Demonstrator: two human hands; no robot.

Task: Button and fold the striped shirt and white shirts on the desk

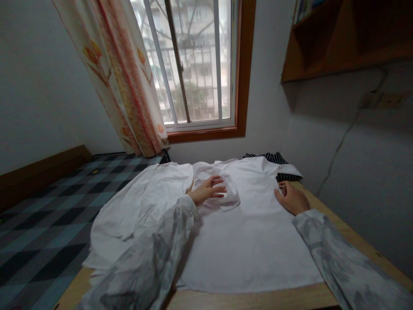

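Note:
A white shirt (254,241) is spread flat on a wooden table, its hem close to the near edge. My left hand (208,190) is over a folded white sleeve (231,196) on the shirt's left part, fingers spread apart and holding nothing. At the shirt's right side edge, my right hand (293,199) has its fingers curled, with thumb and forefinger around the edge of the cloth. More white clothing (138,211) lies loosely crumpled to the left, beside the spread shirt.
The wooden table (309,297) shows along the front and right. A black striped cloth (285,174) lies at the far right corner. Left stands a bed with a checked cover (64,219). A curtain (125,86) hangs by the window; a shelf (322,64) is mounted upper right.

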